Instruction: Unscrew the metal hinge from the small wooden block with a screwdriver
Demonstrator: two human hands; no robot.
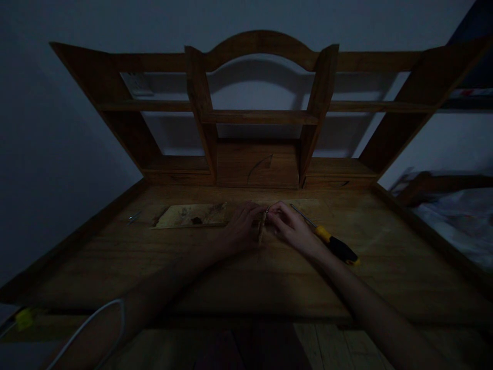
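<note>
Dim light makes fine detail hard to see. My left hand (243,223) is at the middle of the desk, its fingers curled round a short piece of wood (262,231) held on edge. My right hand (290,226) is closed in a pinch at the top of that piece. A small shiny object (266,210) shows at its fingertips; its kind cannot be made out. A rough, stained wooden board (190,216) lies flat left of my left hand. Just right of my right hand lies a yellow-and-black screwdriver (335,245).
A small metal object (134,217) lies on the left of the wooden desk (239,293). Behind rises a wooden shelf unit (260,117) with an arched top. Raised edges border the desk sides. A whitish plastic bundle (458,221) is off to the right.
</note>
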